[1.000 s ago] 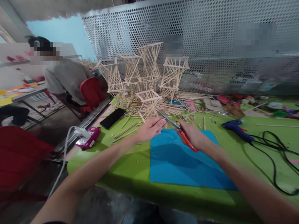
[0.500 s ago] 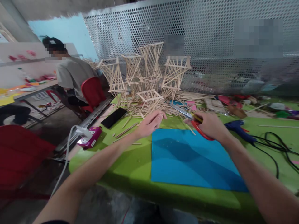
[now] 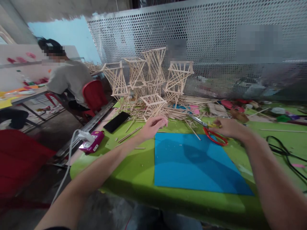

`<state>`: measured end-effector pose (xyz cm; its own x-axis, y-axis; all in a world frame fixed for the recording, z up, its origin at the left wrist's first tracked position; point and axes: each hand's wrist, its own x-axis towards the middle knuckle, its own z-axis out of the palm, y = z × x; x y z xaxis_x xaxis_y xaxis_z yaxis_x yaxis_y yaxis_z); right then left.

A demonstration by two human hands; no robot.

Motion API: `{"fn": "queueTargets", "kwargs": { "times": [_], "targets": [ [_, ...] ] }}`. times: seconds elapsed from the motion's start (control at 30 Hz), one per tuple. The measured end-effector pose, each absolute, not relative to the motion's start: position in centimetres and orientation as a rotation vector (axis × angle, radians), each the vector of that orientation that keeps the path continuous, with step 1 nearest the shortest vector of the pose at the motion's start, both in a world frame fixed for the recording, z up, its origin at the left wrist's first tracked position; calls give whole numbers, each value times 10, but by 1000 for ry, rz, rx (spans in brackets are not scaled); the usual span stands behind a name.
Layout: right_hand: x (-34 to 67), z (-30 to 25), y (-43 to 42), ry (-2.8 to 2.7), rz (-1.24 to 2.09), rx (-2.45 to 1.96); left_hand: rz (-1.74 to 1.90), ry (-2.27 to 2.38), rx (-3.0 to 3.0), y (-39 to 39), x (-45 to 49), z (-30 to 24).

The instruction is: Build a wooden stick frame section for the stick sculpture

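My right hand point(image 3: 229, 127) is closed at the yellow part of the handles of a pair of scissors point(image 3: 214, 136). A red loop of the handle hangs free below my fingers, and the metal blades point up and left toward the wooden sticks. My left hand point(image 3: 154, 124) is curled with thumb and fingers together, near the top left corner of a blue sheet point(image 3: 187, 163). Whatever it may hold is hidden. Behind both hands stand several lattice towers point(image 3: 154, 68) of thin wooden sticks, with a heap of loose sticks point(image 3: 153, 111) at their feet.
A black phone point(image 3: 116, 121) and a purple power strip point(image 3: 92, 142) with a white plug lie on the left of the green-covered table point(image 3: 115, 179). Black cable point(image 3: 283, 150) coils at right. A perforated metal panel point(image 3: 216, 41) stands behind. A person point(image 3: 69, 80) sits at left.
My right hand has moved right with the scissors, its grip shifting to the yellow part so the red loop shows. The blue glue gun is now hidden behind my right arm. My left hand stays nearly still.
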<state>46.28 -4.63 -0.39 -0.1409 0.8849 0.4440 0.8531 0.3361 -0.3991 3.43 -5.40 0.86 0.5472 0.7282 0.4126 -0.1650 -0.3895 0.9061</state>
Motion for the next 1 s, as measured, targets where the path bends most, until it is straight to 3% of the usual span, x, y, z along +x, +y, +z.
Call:
{"fn": "queueTargets", "kwargs": {
  "times": [0.13, 0.37, 0.57, 0.67, 0.8, 0.9, 1.0],
  "targets": [
    [410, 24, -67, -2081, -30, -1536, 897, 411, 1375, -59, 38, 18],
    [271, 29, -125, -2096, 582, -1142, 945, 313, 1174, -74, 53, 14],
    [251, 12, -131, -1933, 773, -1181, 1035, 413, 1558, -74, 49, 12],
    [267, 9, -121, -1874, 711, -1187, 1465, 685, 1914, -58, 28, 20],
    [286, 9, -111, -1814, 588, -1210, 2032, 994, 1955, -21, -11, 25],
    [296, 9, -105, -1817, 539, -1208, 1846, 1117, 2258, 5, -38, 23],
    [302, 7, -98, -1869, 365, -1239, 1234, 1153, 2636, 23, -56, 18]
  ]
}}
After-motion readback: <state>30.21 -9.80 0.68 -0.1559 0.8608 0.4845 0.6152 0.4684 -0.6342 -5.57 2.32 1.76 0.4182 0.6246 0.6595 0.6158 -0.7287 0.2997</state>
